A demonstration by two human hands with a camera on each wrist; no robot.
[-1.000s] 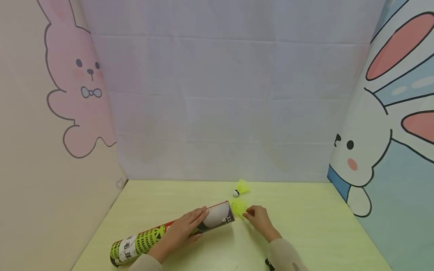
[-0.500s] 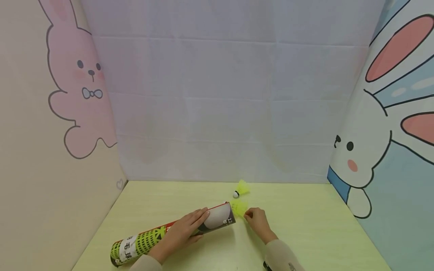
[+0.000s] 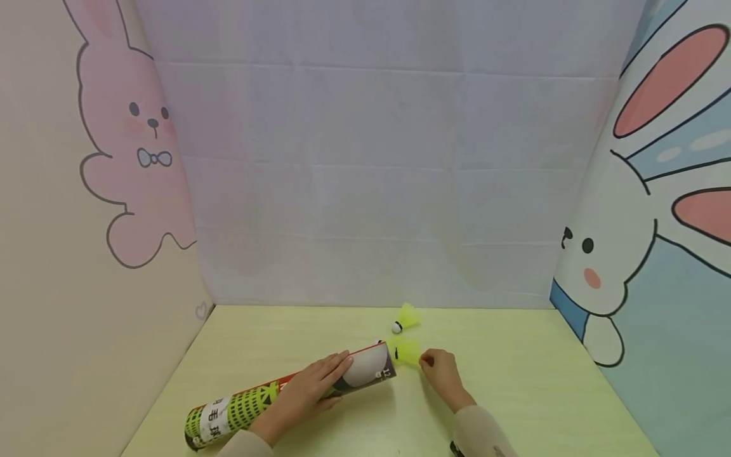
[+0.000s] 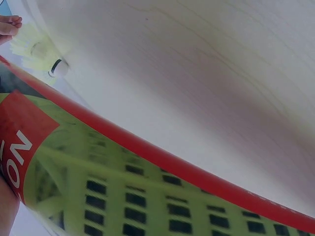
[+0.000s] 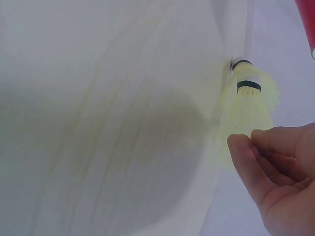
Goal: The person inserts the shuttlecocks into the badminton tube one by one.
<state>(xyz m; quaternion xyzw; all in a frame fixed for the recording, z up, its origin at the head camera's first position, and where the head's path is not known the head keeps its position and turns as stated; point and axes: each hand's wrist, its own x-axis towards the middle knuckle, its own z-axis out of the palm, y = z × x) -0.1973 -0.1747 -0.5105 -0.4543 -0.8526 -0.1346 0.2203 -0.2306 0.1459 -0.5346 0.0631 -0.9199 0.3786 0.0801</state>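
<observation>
My left hand [image 3: 308, 390] grips a long printed shuttlecock tube [image 3: 248, 406], fingers over its top and thumb at the near side. The tube slants up toward the right, with its mouth end off the table. My right hand [image 3: 444, 377] pinches a yellow shuttlecock [image 3: 408, 351] by the skirt edge between thumb and fingertip. Its dark-banded cork points at the tube's mouth, right at the rim. In the right wrist view the held shuttlecock [image 5: 249, 105] overlaps a second shuttlecock [image 5: 242, 62] behind it, and the red tube end [image 5: 307, 24] is at upper right.
Another yellow shuttlecock [image 3: 407, 316] lies near the table's back edge, cork toward the front left. The pale yellow table [image 3: 531, 381] meets a white cloth backdrop [image 3: 365, 190] behind. Rabbit-printed panels stand at the left and right.
My right hand has shifted slightly right with the shuttlecock, and its dark cork band now shows beside the tube's mouth. The left hand and tube have stayed nearly still.
</observation>
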